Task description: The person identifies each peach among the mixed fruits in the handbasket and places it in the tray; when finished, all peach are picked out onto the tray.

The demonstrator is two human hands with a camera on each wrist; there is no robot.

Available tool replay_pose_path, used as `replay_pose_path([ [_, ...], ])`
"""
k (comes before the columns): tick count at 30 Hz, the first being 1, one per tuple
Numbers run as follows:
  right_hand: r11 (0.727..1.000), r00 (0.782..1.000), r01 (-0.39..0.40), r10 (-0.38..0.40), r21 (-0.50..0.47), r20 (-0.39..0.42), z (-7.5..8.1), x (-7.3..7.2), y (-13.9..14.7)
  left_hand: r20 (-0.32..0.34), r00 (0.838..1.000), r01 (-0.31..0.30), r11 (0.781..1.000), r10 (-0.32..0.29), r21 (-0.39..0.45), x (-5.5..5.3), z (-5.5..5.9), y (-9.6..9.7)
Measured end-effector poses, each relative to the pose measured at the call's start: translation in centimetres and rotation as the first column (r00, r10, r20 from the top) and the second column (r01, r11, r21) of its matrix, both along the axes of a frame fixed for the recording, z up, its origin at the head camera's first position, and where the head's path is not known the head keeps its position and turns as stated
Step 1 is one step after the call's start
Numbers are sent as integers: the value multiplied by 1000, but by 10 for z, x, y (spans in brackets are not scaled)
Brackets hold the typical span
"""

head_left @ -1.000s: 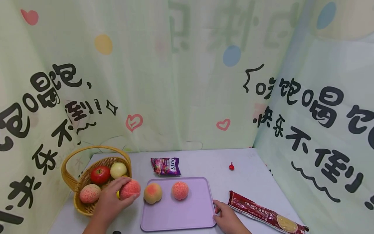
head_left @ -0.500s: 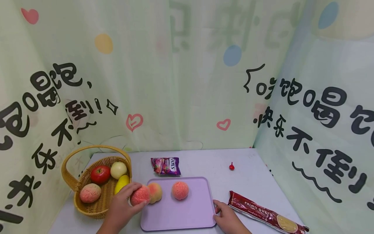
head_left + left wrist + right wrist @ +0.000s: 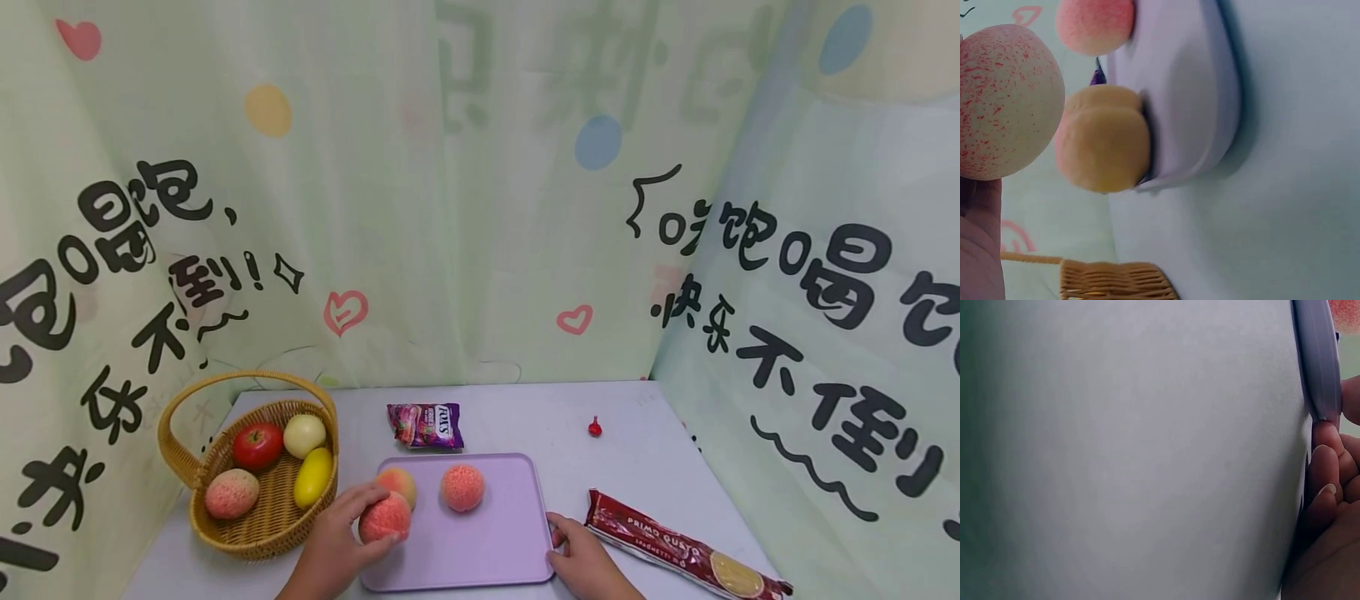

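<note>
My left hand (image 3: 333,537) holds a pinkish-red peach (image 3: 386,518) over the left part of the lilac tray (image 3: 480,554). In the left wrist view, this peach (image 3: 1013,103) shows a pale side with red streaks. On the tray, a yellow-orange peach (image 3: 399,482) sits partly hidden behind the held one. To its right lies a pink peach (image 3: 462,488). My right hand (image 3: 588,557) pinches the tray's right edge. Seen from the right wrist, the thumb lies on the inner side of the rim (image 3: 1321,356), with curled fingers (image 3: 1324,464) at its outer side.
A wicker basket (image 3: 262,550) at left holds a tomato (image 3: 257,447), a pale round item (image 3: 303,436), a yellow fruit (image 3: 312,477) and a speckled pink fruit (image 3: 232,494). Around the tray lie a purple snack packet (image 3: 425,426), a spaghetti packet (image 3: 682,546) and a small red item (image 3: 595,427).
My left hand has carried the peach rightward from beside the basket to over the tray's left part. The yellow fruit in the basket has come into full view. My right hand has stayed put.
</note>
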State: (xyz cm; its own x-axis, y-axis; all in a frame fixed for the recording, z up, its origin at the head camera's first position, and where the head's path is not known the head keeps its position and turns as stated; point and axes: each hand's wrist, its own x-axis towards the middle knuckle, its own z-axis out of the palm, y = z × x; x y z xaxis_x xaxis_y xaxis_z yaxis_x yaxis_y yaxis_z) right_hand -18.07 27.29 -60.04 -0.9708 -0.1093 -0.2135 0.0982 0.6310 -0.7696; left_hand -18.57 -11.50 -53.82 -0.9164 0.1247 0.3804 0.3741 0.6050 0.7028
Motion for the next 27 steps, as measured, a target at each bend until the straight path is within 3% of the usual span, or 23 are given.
replay_pose_path([
  [7,1000,1000,0,0,-6,17,1,0,0,48,999,16,999,-17,34,2,-12,5],
  [16,1000,1000,-4,4,-6,-13,-2,1,1,176,982,66,998,-66,10,1,-23,4],
  [21,1000,1000,1,-1,-7,-19,-3,1,1,188,978,93,996,-90,-8,0,-28,3],
  [27,1000,999,12,-12,-5,31,-1,0,0,201,974,110,993,-100,-41,0,-34,3],
])
